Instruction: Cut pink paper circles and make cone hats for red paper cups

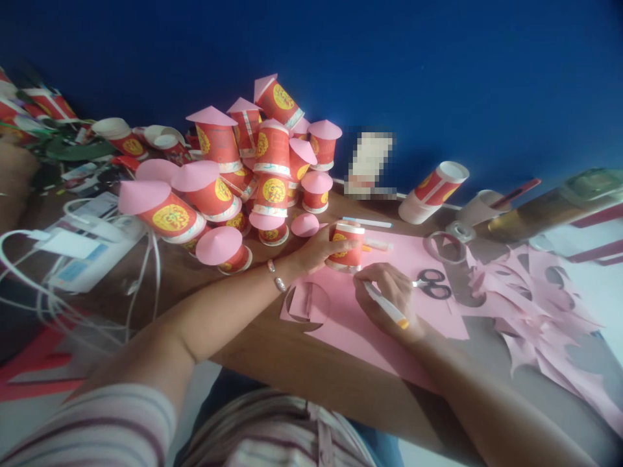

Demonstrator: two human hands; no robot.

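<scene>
My left hand (316,250) grips a red paper cup (346,245) standing upside down on a pink paper sheet (350,318). My right hand (387,298) is closed around a white pen with an orange end (388,306), its tip near the cup's rim on the sheet. A round hole is cut in the sheet to the left of my hands. Black-handled scissors (433,284) lie on the paper just right of my right hand.
A heap of red cups with pink cone tops (243,175) sits behind my left hand. Pink paper scraps (530,298) cover the right side. A tape roll (440,246), a stack of cups lying on its side (433,191) and white cables (78,259) lie around.
</scene>
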